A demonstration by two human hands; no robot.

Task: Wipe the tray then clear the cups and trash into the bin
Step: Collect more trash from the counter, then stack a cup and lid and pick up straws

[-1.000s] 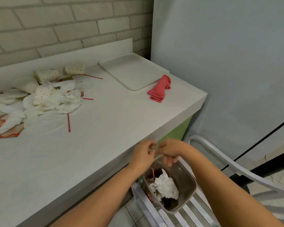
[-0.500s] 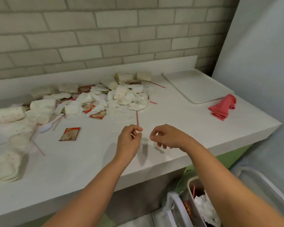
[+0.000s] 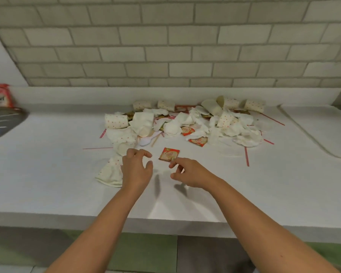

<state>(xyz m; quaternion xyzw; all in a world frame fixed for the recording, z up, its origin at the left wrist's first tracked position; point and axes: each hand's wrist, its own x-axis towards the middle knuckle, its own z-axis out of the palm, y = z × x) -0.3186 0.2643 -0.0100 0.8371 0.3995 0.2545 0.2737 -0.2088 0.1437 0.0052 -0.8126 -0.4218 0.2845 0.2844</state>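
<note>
A heap of dotted paper cups (image 3: pixel 115 121), crumpled napkins (image 3: pixel 244 134), red sachets and red stir sticks (image 3: pixel 246 159) lies across the back half of the white counter (image 3: pixel 47 174). One red sachet (image 3: pixel 169 154) lies apart, nearest me. My right hand (image 3: pixel 187 172) hovers just in front of it, index finger stretched toward its lower edge, holding nothing. My left hand (image 3: pixel 137 169) hangs with loosely spread fingers beside a flattened dotted cup (image 3: pixel 109 172), also holding nothing. The white tray (image 3: pixel 323 131) lies at the far right. The bin is out of view.
A brick wall backs the counter. A red-and-white packet (image 3: pixel 2 95) stands at the far left behind a dark round edge (image 3: pixel 2 121). A white plastic spoon (image 3: pixel 146 141) lies in the heap. The counter's front edge runs just under my forearms.
My view swung left from the bin by the chair to the counter. Both hands left the bin, rose over the counter and reached forward toward the loose sachet; fingers opened from a pinch.
</note>
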